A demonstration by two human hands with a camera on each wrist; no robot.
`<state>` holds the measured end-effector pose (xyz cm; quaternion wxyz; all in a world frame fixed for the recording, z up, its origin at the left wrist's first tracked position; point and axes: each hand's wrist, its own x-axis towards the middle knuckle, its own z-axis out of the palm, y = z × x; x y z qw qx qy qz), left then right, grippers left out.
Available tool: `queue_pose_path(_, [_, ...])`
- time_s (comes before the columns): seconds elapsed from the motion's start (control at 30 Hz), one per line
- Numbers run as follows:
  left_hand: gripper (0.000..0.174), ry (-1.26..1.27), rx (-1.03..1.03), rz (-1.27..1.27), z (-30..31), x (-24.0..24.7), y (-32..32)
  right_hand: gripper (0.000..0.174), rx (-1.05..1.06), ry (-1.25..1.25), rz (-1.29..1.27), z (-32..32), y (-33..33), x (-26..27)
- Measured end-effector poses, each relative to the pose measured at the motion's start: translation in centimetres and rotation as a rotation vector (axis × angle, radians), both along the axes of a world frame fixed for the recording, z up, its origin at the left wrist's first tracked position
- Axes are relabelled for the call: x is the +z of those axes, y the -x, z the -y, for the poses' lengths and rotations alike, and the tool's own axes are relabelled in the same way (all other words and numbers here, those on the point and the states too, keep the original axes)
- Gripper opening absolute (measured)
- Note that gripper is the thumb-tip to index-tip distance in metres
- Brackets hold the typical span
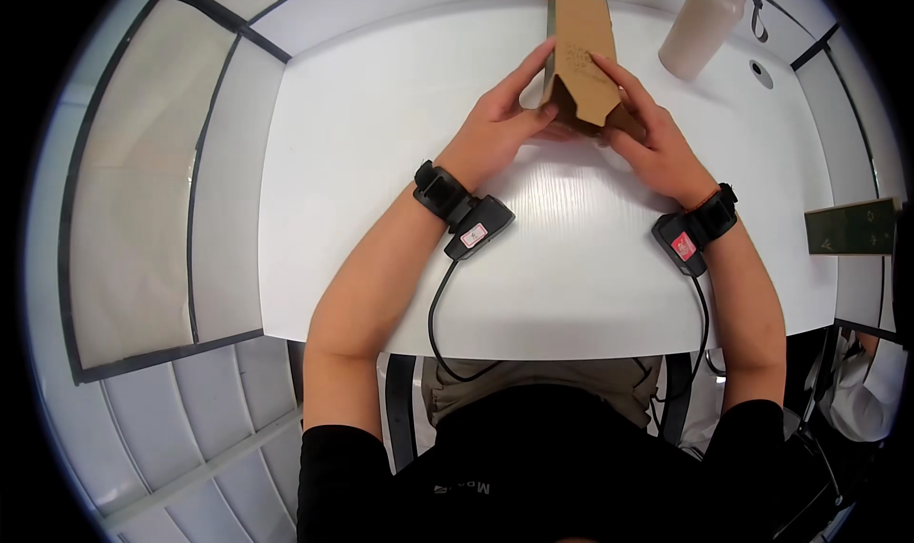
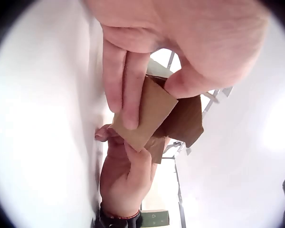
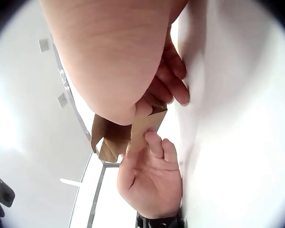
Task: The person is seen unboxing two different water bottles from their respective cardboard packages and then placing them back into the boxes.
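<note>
A long brown cardboard box (image 1: 583, 24) lies between both hands, its near end open with flaps sticking out. Along the left side my left hand (image 1: 490, 134) grips it, thumb at the open end. My right hand (image 1: 664, 153) holds the right side, index finger on the top face and thumb by the lower edge of the opening. In the left wrist view, two left fingers lie against a flap (image 2: 154, 111), and the right thumb touches its lower corner. The right wrist view shows the box's hollow inside (image 3: 116, 135); the right palm hides part of the box.
A beige bottle (image 1: 700, 29) with a strap stands at the back right of the white table (image 1: 571, 286), near a round cable hole (image 1: 761, 74). A dark green box (image 1: 852, 229) is at the right edge. Panels border the sides; cables hang from both wrist cameras.
</note>
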<state>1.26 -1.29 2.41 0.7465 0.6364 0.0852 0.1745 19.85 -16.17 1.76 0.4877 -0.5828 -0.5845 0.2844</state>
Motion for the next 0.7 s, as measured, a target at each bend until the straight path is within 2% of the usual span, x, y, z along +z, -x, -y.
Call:
queue_pose_path(0.03, [0.071,0.040,-0.018,-0.035,0.0,0.3,0.1,0.077,-0.010,-0.010,-0.037,0.0,0.1,0.2])
queue_pose_path(0.13, [0.070,-0.217,0.007,-0.018,0.0,-0.6,0.1,0.077,0.025,-0.012,-0.064,0.1,-0.4,0.4])
queue_pose_path(0.23, [0.071,-0.270,0.001,0.060,0.0,-1.4,-0.3,0.077,0.030,-0.040,-0.066,0.0,-0.6,0.0])
queue_pose_path(0.43, [0.067,-0.305,0.082,-0.035,0.7,-0.9,-0.7,0.082,0.049,0.013,-0.021,-0.1,-0.3,0.1])
queue_pose_path(0.57, [0.062,-0.405,0.117,0.026,0.3,-1.7,-1.0,0.085,0.053,0.059,-0.014,0.0,0.1,0.7])
queue_pose_path(0.7, [0.061,-0.433,0.107,-0.014,0.4,-2.1,-1.1,0.088,0.121,0.005,-0.031,0.3,-0.3,0.7])
